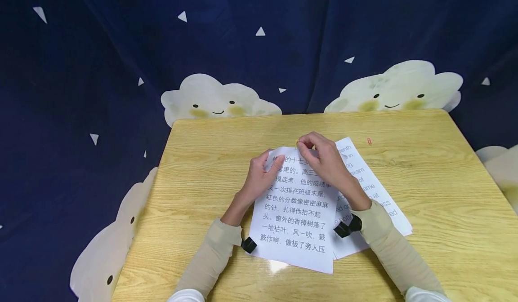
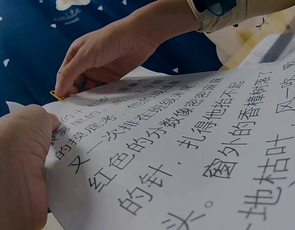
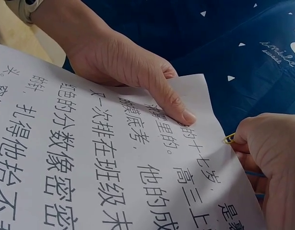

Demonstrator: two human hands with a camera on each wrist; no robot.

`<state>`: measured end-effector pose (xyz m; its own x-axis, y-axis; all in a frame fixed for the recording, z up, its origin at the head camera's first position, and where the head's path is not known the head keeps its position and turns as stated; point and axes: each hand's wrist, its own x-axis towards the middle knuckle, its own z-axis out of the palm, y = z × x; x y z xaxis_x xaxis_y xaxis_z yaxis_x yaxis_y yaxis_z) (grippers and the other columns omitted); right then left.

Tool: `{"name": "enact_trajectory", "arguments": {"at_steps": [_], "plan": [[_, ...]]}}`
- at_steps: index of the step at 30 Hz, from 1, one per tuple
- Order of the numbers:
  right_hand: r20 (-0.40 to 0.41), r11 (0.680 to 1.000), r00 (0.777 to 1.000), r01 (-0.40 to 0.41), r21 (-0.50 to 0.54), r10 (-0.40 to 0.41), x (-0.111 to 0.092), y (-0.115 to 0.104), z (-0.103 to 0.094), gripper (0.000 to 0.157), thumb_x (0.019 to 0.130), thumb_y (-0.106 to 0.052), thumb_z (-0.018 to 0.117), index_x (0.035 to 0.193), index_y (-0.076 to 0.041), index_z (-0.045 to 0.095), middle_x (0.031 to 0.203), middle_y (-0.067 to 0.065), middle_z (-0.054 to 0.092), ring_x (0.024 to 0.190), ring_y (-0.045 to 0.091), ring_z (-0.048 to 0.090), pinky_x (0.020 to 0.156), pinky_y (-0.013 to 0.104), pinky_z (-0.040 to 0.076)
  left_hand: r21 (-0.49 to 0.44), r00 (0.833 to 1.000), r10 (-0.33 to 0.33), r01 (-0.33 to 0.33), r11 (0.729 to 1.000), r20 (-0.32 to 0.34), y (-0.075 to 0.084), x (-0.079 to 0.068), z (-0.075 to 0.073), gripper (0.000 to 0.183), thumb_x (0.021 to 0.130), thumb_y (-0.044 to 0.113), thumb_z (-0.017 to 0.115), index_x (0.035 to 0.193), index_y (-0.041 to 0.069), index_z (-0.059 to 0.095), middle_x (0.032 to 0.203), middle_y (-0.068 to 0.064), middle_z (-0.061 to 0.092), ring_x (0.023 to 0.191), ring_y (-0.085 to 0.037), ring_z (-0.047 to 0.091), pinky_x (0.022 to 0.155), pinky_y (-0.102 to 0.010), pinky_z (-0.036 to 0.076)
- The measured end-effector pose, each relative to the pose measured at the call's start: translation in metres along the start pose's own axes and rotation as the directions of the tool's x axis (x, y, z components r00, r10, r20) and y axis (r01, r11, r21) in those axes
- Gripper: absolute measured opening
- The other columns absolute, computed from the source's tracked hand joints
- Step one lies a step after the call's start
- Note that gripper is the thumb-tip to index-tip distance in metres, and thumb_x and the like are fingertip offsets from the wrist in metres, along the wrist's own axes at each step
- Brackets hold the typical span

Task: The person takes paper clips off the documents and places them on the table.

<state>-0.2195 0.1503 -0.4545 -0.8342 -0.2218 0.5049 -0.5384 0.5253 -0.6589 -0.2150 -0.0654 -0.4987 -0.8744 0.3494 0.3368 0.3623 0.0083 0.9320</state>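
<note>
Beige sleeves [image 1: 204, 266], near; left hand [image 1: 260, 174] pinching Chinese-text sheet [image 1: 293, 230] near far left corner; right hand [image 1: 327, 160] pinching yellow paper clip [image 3: 228, 139] at sheet's far edge; English-text sheet [image 1: 378, 203], right, on tabletop [image 1: 441, 180]; red paper clip [image 1: 369, 141] alongside.

We see wooden table [image 1: 194, 167], yellowish top, grain running side to side, far corners rounded. Right of its middle we find English sheet [image 1: 374, 192] lying askew, black print facing up, left part covered. Red clip [image 1: 369, 141] lies on wood, right of that sheet's far corner, near but apart. Chinese sheet [image 1: 295, 212] overlaps English sheet from left; whether its lower edge touches table, we cannot tell. Just beside that edge, we note bright glare [image 1: 278, 267] on wood.
</note>
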Motion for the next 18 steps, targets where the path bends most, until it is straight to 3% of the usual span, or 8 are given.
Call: {"name": "enact_trajectory", "arguments": {"at_steps": [12, 18], "plan": [[-0.001, 1.0, 1.0, 0.0, 0.0, 0.0, 0.0009, 0.0018, -0.0034, 0.008, 0.104, -0.011, 0.066, 0.105, -0.005, 0.072, 0.092, 0.004, 0.067, 0.084, 0.015, 0.058, 0.077, 0.028, 0.048, 0.01, 1.0, -0.008, 0.008, 1.0, -0.004, -0.0024, -0.0001, -0.0014, 0.025, 0.11, 0.026, 0.057, 0.121, 0.006, 0.069, 0.078, -0.01, 0.072, 0.055, -0.026, 0.069, 0.044, -0.039, 0.058], [-0.018, 1.0, 1.0, -0.001, -0.001, 0.001, 0.0016, 0.003, -0.0064, 0.009, 0.103, -0.011, 0.066, 0.104, -0.005, 0.072, 0.09, 0.004, 0.066, 0.081, 0.015, 0.057, 0.073, 0.023, 0.045, 0.017, 1.0, -0.015, 0.015, 1.0, -0.015, -0.0019, 0.0001, -0.0026, 0.027, 0.11, 0.028, 0.057, 0.121, 0.006, 0.069, 0.078, -0.009, 0.072, 0.055, -0.025, 0.068, 0.044, -0.038, 0.057]]}}
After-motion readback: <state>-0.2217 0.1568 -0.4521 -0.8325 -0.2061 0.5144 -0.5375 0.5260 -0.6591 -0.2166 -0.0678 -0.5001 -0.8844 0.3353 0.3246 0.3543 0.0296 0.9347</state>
